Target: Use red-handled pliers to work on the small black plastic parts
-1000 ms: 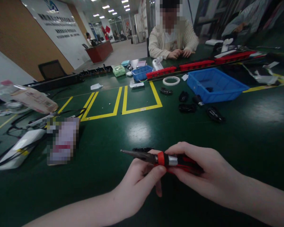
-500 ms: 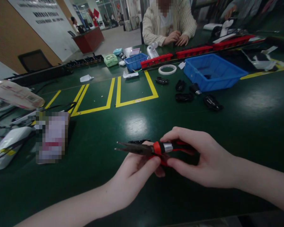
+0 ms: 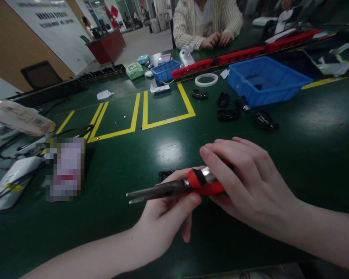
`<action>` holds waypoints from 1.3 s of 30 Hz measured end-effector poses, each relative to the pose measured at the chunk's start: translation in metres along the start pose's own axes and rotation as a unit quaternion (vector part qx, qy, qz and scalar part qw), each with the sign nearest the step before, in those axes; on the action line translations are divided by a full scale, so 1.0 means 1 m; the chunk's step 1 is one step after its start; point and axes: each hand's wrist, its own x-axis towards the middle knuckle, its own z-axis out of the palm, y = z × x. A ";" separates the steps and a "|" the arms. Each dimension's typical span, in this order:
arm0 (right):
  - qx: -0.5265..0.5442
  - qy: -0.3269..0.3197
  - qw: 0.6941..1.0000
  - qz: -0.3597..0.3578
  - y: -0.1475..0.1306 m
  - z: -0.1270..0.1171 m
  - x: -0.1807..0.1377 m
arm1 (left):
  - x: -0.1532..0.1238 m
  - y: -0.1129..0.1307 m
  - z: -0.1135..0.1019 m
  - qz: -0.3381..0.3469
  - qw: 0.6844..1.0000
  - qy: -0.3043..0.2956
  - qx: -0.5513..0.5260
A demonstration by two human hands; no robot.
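A pair of long-nose pliers (image 3: 159,190) with red and black handles is held between my two hands above the green table. My left hand (image 3: 170,217) pinches it near the pivot, with the thumb on the near side. My right hand (image 3: 247,178) wraps round the handles, and its palm and fingers cover most of their length. The narrow jaws point left, their tips slightly apart. Behind my left hand, a small black part (image 3: 165,175) lies on the table, partly hidden by the fingers.
Several black parts (image 3: 228,114) lie before a large blue bin (image 3: 279,93). A roll of white tape (image 3: 206,80) and a smaller blue bin (image 3: 165,71) stand farther back. A pixelated box (image 3: 66,170) and cables lie left. A person in a striped top (image 3: 189,27) sits opposite.
My right hand has turned and moved further over the handles. The pliers' jaws have shifted left and slightly down, and their tips look closer together. The view has tilted a little.
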 end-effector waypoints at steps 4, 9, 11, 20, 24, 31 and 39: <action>-0.012 0.043 0.999 -0.004 -0.001 0.004 0.004 | -0.001 -0.004 0.000 0.019 0.999 -0.020 -0.043; 0.026 0.044 0.998 -0.035 0.008 0.011 0.008 | -0.001 -0.006 0.000 0.049 0.996 -0.027 -0.075; 0.042 0.028 0.997 -0.053 0.014 0.013 0.008 | 0.000 -0.005 0.002 0.031 0.997 -0.031 -0.071; 0.121 0.019 0.991 -0.051 0.019 0.017 0.004 | 0.004 -0.005 0.001 0.009 0.996 -0.056 -0.063; 0.143 0.017 0.989 -0.031 0.019 0.017 0.000 | 0.002 -0.002 -0.002 0.014 0.998 -0.051 0.030; 0.060 0.023 0.998 -0.006 0.031 0.019 -0.001 | -0.002 0.016 -0.026 0.111 0.907 -0.034 0.405; 0.133 -0.007 0.991 0.016 0.041 0.026 -0.007 | 0.002 0.008 -0.043 0.134 0.888 -0.031 0.439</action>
